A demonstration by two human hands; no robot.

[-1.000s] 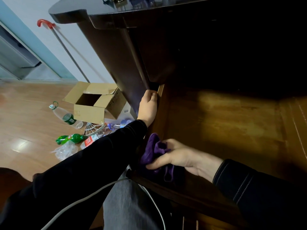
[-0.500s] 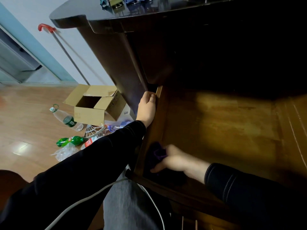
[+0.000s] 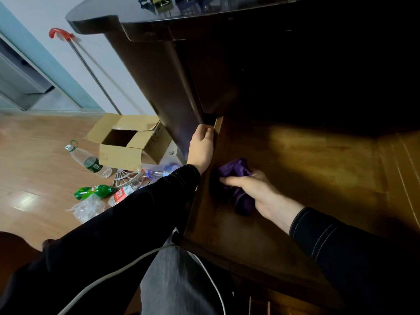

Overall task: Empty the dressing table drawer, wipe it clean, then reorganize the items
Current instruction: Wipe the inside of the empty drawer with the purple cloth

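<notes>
The dressing table's wooden drawer (image 3: 318, 169) is pulled out below the dark tabletop, and its visible floor holds only the cloth and my hand. My right hand (image 3: 256, 192) grips a crumpled purple cloth (image 3: 236, 176) against the drawer floor, close to the left inner wall. My left hand (image 3: 201, 148) holds the top edge of the drawer's left side wall, fingers curled over it near the table leg. The back of the drawer is in deep shadow.
Small items (image 3: 163, 4) sit on the dark tabletop (image 3: 109, 17) at the top edge. On the wooden floor to the left lie an open cardboard box (image 3: 127, 142), several plastic bottles (image 3: 88, 161) and a crumpled bag. A red-handled pole (image 3: 86, 67) leans on the wall. A white cable (image 3: 118, 272) crosses my lap.
My right hand has moved the purple cloth along the drawer's left side, from the near left corner farther in. My left hand stays on the drawer's side edge.
</notes>
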